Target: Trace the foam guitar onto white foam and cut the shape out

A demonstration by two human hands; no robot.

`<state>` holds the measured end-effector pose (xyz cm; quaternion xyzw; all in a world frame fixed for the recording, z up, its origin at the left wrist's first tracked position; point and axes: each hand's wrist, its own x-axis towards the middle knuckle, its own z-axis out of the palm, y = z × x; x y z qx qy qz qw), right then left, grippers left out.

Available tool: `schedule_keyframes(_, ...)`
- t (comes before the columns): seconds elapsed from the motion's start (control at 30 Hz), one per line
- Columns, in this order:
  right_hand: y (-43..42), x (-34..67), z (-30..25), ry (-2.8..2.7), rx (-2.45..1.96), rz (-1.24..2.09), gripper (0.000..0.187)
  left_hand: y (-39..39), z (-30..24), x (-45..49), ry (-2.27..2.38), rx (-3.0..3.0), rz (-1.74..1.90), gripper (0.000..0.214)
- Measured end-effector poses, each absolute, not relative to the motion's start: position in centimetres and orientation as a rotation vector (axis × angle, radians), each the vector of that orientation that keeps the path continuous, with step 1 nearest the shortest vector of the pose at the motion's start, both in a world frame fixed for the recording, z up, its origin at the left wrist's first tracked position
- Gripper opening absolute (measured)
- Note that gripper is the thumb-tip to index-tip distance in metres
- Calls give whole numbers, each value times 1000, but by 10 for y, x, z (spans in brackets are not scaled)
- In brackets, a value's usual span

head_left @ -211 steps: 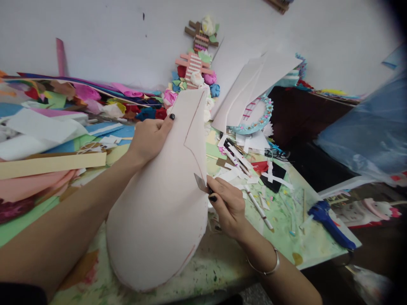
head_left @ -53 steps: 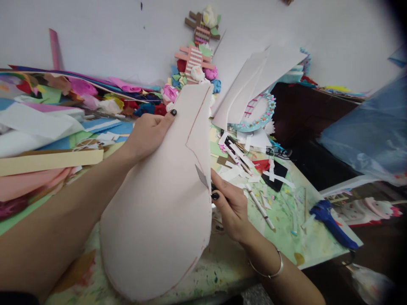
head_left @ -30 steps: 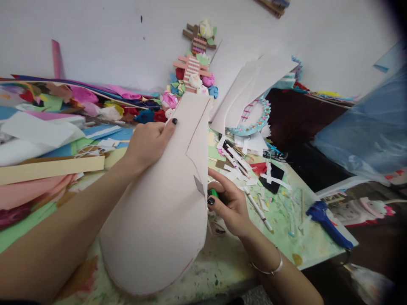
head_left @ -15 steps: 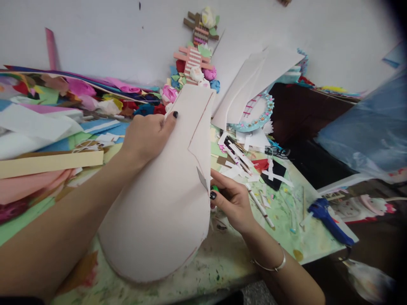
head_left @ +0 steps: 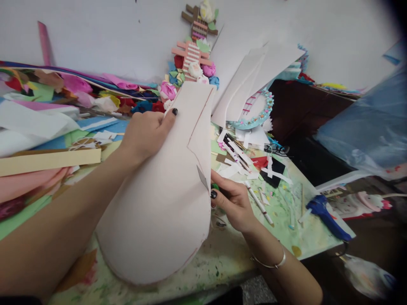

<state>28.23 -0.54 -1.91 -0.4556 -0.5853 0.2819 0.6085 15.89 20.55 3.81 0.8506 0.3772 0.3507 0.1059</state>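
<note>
A large white sheet of card, rounded at its near end and narrow at the far end, is held tilted over the table. Reddish-brown pencil-like lines run along its right side. My left hand is closed on its left edge, thumb on top and fingers hidden beneath. At the right edge my right hand is closed on green-handled scissors. One pointed blade lies over the card beside the drawn line; the other blade is hidden, and the handle is mostly covered by my fingers.
Behind the card stand guitar-shaped crafts with paper flowers. Pens and paper scraps litter the right side, with a blue glue gun by the table edge. Coloured paper is piled at left. A blue plastic bag hangs at far right.
The view has shifted slightly, moving the background a little. Both hands keep their hold, and the blade stays at nearly the same spot on the card.
</note>
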Motion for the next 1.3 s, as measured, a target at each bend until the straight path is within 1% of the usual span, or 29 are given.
schedule_keyframes(0.63, -7, 283, -13, -1441, -1018, 692, 42, 208, 32, 163, 1028, 2491, 978, 52)
schedule_keyframes(1.13, -5, 287, -14, -1560, -958, 670, 46, 209, 28, 166, 934, 2434, 907, 50)
schedule_keyframes(1.3, -5, 286, -15, -1509, -998, 648, 47, 205, 34, 161, 981, 2489, 995, 50)
